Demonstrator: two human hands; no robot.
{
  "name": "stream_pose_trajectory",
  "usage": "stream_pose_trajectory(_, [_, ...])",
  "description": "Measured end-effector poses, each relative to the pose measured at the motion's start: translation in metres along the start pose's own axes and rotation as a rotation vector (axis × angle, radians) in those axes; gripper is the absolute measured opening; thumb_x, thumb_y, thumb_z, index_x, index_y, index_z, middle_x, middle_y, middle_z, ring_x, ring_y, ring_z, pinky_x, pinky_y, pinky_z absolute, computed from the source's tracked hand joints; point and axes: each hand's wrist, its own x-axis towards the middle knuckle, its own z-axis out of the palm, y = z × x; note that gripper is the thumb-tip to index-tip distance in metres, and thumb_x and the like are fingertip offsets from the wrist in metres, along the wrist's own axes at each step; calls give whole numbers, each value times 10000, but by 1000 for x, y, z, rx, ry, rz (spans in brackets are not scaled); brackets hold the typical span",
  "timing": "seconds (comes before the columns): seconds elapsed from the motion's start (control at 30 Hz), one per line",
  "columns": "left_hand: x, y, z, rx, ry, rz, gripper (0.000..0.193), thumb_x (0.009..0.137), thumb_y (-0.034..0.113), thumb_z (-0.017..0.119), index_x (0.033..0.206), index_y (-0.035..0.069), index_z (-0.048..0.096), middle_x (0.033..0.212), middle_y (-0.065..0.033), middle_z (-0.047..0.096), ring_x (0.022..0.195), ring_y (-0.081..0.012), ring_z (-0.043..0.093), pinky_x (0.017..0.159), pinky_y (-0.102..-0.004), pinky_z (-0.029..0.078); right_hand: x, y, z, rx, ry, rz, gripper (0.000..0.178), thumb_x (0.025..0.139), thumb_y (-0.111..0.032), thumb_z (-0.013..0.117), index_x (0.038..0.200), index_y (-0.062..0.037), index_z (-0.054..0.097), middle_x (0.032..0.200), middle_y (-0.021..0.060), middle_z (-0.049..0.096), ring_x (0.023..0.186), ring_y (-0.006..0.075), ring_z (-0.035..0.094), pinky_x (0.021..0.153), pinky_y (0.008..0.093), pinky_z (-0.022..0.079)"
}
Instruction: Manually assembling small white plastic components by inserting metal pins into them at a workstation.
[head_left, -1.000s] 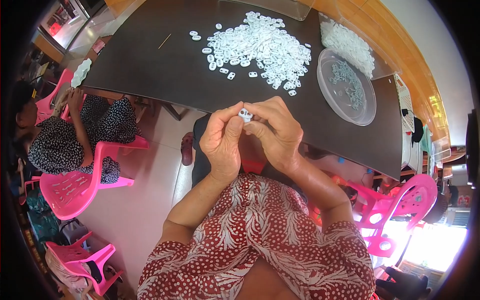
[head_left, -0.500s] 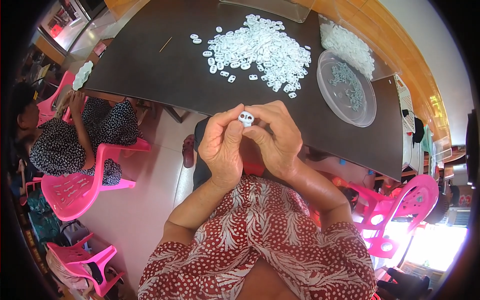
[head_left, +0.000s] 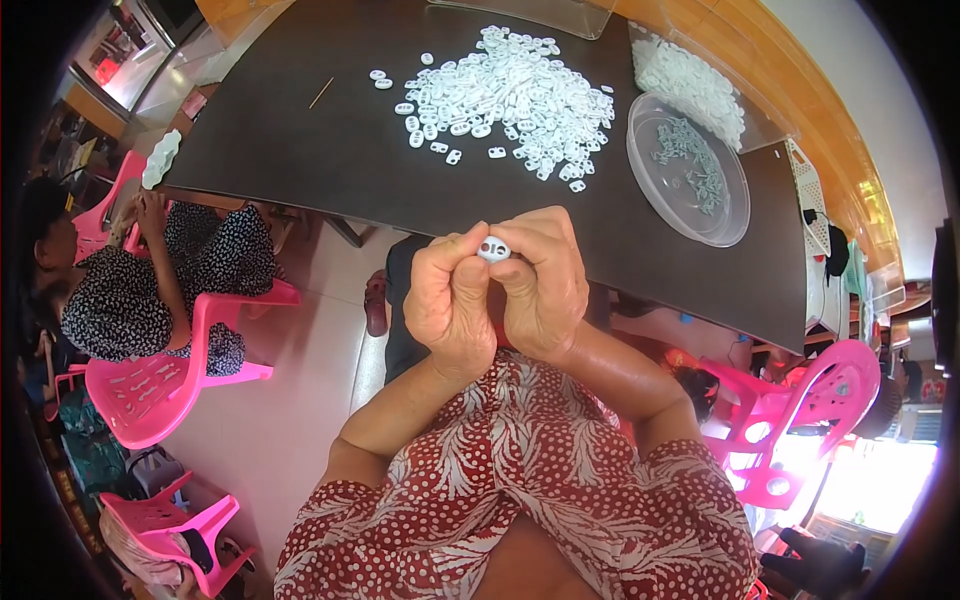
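Note:
In front of my chest, just off the near edge of the dark table [head_left: 310,150], a small white plastic cord lock [head_left: 493,249] with two holes is pinched between my hands. My left hand [head_left: 450,300] grips its left side with thumb and forefinger. From the right, my right hand [head_left: 545,285] presses it the same way, fingers curled and thumb below. Beyond them on the table lies a heap of similar white two-holed pieces [head_left: 510,95], with several strays around its near and left edges.
Right of the heap, a round clear plastic lid [head_left: 735,225] holds small grey-green pieces [head_left: 690,165]. Behind it, small white parts [head_left: 685,85] fill a clear container. A thin stick [head_left: 321,93] lies at left. Another person [head_left: 120,310] sits by a pink chair [head_left: 150,395]; more pink chairs [head_left: 840,385] stand around.
Both hands have tightened around the cord lock, and its protruding lower part is now hidden, with the holes showing more open. The hands have sunk slightly and the view has shifted a little.

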Motion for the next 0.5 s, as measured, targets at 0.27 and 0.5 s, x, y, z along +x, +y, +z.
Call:
stream_pose_trajectory(0.27, [-1, -9, 1, 186, 16, 168, 237, 950, 178, 515, 1036, -42, 536, 863, -65, 551, 752, -97, 489, 678, -227, 414, -5, 5, 5, -7, 9, -33, 257, 799, -93, 663, 1003, 12, 548, 802, 106, 565, 682, 254, 534, 582, 333, 446])
stream_pose_trajectory(0.5, [1, -14, 2, 147, -8, 107, 244, 956, 197, 503, 1025, -36, 523, 812, -44, 527, 702, -85, 466, 622, -224, 399, -5, 14, 7, 36, 16, -17, 234, 818, -91, 649, 1000, 9, 540, 769, 99, 550, 656, 247, 520, 559, 329, 433])
